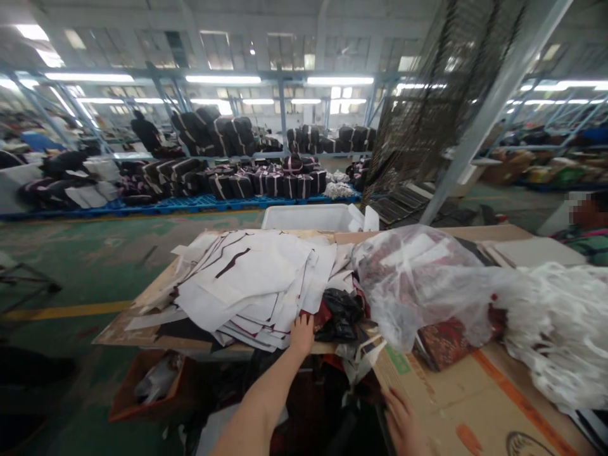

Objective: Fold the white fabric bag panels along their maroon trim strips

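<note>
My left hand (303, 335) reaches to the near edge of a worktable, its fingers bent over a piece of dark red cloth (323, 313). The thumb's grip is hard to see. Left of it lies a large fanned pile of white cut sheets (266, 266), with dark red edges showing between layers. A crumpled black plastic bag (339, 310) sits just right of the hand. My right hand (401, 415) is low, with fingers stretched out beside the edge of a cardboard sheet (456, 399); nothing shows in it.
A clear plastic bag (418, 272) covers patterned red fabric (446, 342). White stringy material (560, 329) is heaped at right. A white bin (308, 218) stands behind the table, an orange crate (147, 386) below left. A slanted metal post (494, 114) rises at right; a person (591, 221) is beyond.
</note>
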The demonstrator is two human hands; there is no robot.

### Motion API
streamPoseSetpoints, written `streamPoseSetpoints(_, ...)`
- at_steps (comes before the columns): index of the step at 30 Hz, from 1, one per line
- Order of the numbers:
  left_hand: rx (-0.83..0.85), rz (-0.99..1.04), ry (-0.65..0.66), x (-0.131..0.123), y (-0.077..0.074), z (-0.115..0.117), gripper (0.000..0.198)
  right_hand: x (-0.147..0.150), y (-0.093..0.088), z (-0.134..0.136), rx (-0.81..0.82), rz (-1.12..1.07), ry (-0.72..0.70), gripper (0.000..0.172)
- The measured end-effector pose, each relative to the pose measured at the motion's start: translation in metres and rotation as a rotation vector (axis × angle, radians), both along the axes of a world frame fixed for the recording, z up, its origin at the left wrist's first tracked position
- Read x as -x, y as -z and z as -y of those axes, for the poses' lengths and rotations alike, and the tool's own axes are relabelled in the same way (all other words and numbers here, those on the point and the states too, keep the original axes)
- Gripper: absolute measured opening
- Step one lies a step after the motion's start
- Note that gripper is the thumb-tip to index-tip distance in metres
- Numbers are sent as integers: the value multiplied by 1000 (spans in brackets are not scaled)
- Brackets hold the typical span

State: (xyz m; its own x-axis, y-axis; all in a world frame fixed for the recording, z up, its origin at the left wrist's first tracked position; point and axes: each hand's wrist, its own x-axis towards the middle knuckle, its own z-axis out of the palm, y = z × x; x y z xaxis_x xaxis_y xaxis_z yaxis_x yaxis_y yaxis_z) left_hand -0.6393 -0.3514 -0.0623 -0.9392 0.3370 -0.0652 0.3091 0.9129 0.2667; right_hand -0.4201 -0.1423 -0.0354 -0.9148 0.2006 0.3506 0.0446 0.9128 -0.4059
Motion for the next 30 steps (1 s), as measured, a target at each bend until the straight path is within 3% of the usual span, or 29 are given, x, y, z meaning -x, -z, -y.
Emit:
streamPoseSetpoints(3,-135,4,12,22,14,-1,52,86,2,51,-183,188,-142,42)
streamPoseSetpoints(5,-340,122,-62,40,15,3,40,137,-6,68,-313,302,-188,39)
streamPoseSetpoints(9,-658,425,-245,91,5,28,14,192,-20,55,-433,538,-80,35)
streamPoseSetpoints(13,-794,555,-336,130,-7,50,14,191,-18,21,-461,562,39,33)
streamPoseSetpoints(22,-1085,659,-526,136,-14,48,12,131,-15,12,-396,344,-228,23)
streamPoseSetpoints(24,-1119,667,-543,136,-15,48,10,127,-14,8,-283,274,-139,23)
streamPoseSetpoints(26,-1153,657,-569,136,-15,48,9,132,-19,6,-86,172,55,24)
streamPoseSetpoints(28,-1191,625,-605,134,-15,48,8,144,-32,10,137,42,241,29)
streamPoseSetpoints(30,-1237,591,-640,132,-15,48,7,155,-52,24,297,-94,285,32)
